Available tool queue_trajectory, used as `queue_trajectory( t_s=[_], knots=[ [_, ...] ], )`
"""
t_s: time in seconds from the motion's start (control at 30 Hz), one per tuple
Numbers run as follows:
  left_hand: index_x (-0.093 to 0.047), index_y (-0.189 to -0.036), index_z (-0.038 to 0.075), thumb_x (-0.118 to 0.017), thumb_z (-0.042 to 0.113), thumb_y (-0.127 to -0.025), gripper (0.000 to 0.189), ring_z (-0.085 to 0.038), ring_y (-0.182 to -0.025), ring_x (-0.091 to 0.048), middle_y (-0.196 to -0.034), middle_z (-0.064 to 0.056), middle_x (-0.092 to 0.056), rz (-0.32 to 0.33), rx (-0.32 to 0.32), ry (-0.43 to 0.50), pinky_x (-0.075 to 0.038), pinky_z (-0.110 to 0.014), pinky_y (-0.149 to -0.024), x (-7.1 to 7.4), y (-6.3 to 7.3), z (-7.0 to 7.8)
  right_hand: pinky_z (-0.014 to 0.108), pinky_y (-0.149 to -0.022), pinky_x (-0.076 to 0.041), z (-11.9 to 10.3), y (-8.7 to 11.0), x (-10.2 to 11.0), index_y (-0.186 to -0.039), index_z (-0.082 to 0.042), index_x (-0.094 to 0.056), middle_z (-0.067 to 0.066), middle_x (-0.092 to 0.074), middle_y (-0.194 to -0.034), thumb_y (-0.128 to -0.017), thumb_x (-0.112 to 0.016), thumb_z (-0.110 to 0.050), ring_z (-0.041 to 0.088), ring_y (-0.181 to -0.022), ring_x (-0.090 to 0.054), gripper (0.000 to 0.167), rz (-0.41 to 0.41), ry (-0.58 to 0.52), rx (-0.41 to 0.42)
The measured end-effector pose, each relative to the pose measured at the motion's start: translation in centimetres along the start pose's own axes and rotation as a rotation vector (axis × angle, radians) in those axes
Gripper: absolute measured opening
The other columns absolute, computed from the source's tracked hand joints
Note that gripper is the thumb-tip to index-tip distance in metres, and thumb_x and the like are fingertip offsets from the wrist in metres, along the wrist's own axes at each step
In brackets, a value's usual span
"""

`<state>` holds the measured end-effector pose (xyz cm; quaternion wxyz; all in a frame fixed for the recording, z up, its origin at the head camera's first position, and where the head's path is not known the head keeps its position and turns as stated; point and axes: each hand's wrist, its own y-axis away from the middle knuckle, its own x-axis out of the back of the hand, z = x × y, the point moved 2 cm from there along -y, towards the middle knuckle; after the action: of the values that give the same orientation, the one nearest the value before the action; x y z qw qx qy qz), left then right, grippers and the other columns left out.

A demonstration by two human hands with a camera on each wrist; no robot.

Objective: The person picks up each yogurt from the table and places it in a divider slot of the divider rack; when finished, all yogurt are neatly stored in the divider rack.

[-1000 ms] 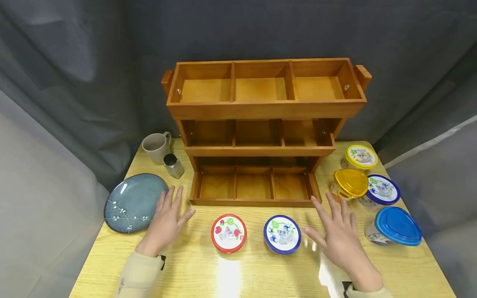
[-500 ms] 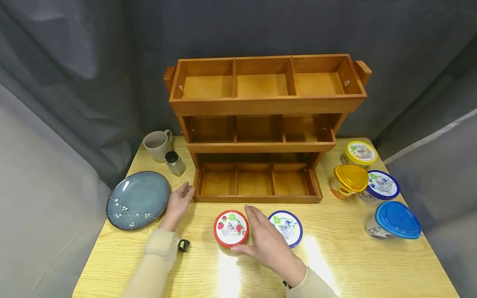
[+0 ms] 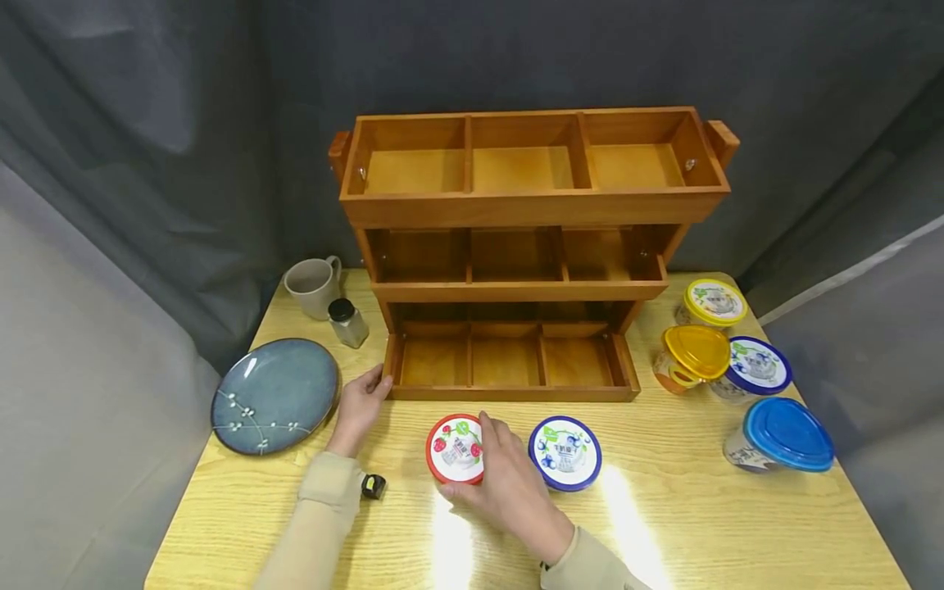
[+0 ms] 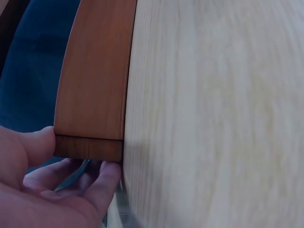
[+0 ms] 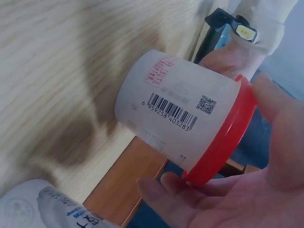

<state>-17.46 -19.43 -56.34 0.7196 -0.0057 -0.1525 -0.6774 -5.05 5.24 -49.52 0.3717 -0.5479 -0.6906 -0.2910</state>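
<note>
My left hand (image 3: 363,406) is at the left front corner of a three-tier wooden organizer (image 3: 509,394). In the left wrist view its thumb lies on one side of the wooden corner (image 4: 89,147) and the fingers on the other. A pudding cup with a red lid (image 3: 451,449) and strawberry print stands on the table. My right hand (image 3: 509,483) reaches round its lid from the right; the right wrist view has the thumb at the rim (image 5: 228,128) and fingertips by the opposite side. Beside it stands a blue-lidded blueberry cup (image 3: 565,453).
At left are a blue plate (image 3: 276,393), a mug (image 3: 313,288) and a black-capped jar (image 3: 348,324). On the right stand a yellow-lidded cup (image 3: 715,303), an orange-lidded cup (image 3: 695,351), another dark-blue-lidded cup (image 3: 758,365) and a bright-blue-lidded cup (image 3: 787,434). Curtains surround the table.
My right hand has come left from beside the blueberry cup to the red-lidded cup. My left hand has moved right, from near the plate to the organizer's corner.
</note>
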Motion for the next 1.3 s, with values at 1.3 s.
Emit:
queue_trajectory(
  t_s=[1.3],
  knots=[
    [-0.043,-0.145,-0.009,-0.054,0.009,-0.103,0.047,-0.036,-0.13,-0.049,-0.142,-0.027,-0.048,-0.012,0.0,-0.033,-0.04,-0.044,-0.108,0.1,-0.4,0.5,0.039,-0.092,-0.05,-0.1,-13.8,9.7,-0.145,-0.004,-0.046,0.007,-0.059,-0.119,-0.064,-0.09,-0.054,0.02,-0.104,-0.057,0.105,-0.213,-0.005,0.298]
  ],
)
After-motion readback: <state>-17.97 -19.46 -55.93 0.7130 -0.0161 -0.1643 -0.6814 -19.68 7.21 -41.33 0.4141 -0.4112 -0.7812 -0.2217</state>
